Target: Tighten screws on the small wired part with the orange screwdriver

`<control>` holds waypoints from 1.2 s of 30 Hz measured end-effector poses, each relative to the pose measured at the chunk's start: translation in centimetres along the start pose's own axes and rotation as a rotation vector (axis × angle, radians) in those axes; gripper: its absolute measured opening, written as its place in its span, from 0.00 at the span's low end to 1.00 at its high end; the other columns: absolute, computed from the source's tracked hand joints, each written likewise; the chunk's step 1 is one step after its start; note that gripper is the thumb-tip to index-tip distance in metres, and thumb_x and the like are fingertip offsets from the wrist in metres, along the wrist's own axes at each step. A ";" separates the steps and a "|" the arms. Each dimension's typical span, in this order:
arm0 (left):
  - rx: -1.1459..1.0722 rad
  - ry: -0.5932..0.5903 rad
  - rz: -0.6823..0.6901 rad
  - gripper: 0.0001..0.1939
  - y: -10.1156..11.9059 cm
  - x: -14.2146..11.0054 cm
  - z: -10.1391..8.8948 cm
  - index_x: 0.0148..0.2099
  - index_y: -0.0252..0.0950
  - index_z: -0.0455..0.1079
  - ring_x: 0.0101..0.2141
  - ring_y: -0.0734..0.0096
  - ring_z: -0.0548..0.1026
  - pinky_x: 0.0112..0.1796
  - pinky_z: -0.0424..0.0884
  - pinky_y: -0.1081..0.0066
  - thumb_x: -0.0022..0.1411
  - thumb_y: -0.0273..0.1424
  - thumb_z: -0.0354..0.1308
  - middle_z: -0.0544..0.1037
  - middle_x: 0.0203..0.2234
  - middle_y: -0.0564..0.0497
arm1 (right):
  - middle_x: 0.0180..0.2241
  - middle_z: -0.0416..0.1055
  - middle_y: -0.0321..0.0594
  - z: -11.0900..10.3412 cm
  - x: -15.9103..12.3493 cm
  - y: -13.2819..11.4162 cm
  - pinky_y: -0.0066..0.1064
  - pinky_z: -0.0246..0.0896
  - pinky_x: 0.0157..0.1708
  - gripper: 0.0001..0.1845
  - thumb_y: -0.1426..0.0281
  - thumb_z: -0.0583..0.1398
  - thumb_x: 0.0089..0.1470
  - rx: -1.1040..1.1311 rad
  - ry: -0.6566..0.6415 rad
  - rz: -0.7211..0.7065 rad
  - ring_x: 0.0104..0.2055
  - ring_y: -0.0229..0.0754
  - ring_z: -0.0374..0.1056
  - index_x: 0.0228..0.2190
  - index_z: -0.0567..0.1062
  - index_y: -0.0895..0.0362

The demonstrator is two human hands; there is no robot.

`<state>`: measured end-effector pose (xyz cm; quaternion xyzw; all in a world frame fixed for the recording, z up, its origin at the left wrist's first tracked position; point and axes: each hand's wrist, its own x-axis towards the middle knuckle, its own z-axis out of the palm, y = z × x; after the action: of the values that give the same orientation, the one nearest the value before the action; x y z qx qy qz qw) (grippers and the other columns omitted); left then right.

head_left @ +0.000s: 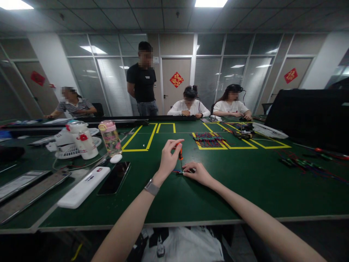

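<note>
My left hand [169, 157], with a watch at the wrist, is closed around the orange and black handle of a screwdriver [180, 154]. The screwdriver stands nearly upright, its shaft pointing down at a small circuit board [179, 172] with thin wires on the green table. Low over the table, my right hand [198, 173] pinches the board's right end with thumb and fingertips. A small dark part shows under its fingers; what it is I cannot make out. The exact contact of the screwdriver tip is too small to tell.
Beyond my hands lies a bundle of wired boards [208, 139] within yellow tape; more wired boards [302, 163] lie right. At left are a phone [114, 178], a white power bank-like block [84, 187], a pink-lidded bottle [110, 138] and a white bottle [83, 140]. Several people are across the table.
</note>
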<state>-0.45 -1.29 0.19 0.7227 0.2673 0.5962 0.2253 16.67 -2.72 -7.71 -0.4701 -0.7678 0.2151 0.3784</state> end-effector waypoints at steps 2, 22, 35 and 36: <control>-0.046 -0.063 0.000 0.15 0.0 -0.1 0.0 0.51 0.39 0.72 0.47 0.68 0.73 0.48 0.68 0.68 0.67 0.32 0.48 0.74 0.46 0.46 | 0.40 0.78 0.46 0.0 0.0 0.0 0.38 0.66 0.47 0.06 0.70 0.65 0.46 0.001 0.002 0.001 0.46 0.48 0.72 0.30 0.82 0.56; -0.106 -0.055 -0.045 0.14 -0.1 0.0 0.1 0.51 0.38 0.71 0.41 0.69 0.75 0.44 0.70 0.69 0.65 0.32 0.52 0.76 0.41 0.47 | 0.40 0.78 0.45 0.0 0.1 0.0 0.39 0.65 0.49 0.06 0.69 0.66 0.46 0.014 0.008 -0.003 0.46 0.47 0.72 0.29 0.82 0.56; -0.187 -0.058 -0.087 0.16 -0.4 0.2 0.2 0.54 0.37 0.70 0.45 0.68 0.74 0.47 0.69 0.68 0.65 0.31 0.51 0.76 0.45 0.45 | 0.39 0.79 0.44 0.0 0.0 0.1 0.39 0.66 0.47 0.06 0.68 0.66 0.46 0.001 0.009 -0.026 0.45 0.48 0.73 0.30 0.82 0.55; -0.163 -0.035 -0.077 0.15 -0.4 0.2 0.2 0.51 0.37 0.71 0.43 0.68 0.75 0.45 0.70 0.68 0.64 0.31 0.53 0.76 0.43 0.45 | 0.39 0.79 0.44 0.0 0.0 0.1 0.39 0.65 0.47 0.06 0.69 0.66 0.46 -0.001 0.009 -0.025 0.46 0.48 0.72 0.30 0.82 0.55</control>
<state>-0.29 -0.91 0.05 0.7016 0.2415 0.5942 0.3105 16.75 -2.63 -7.74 -0.4614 -0.7721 0.2079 0.3843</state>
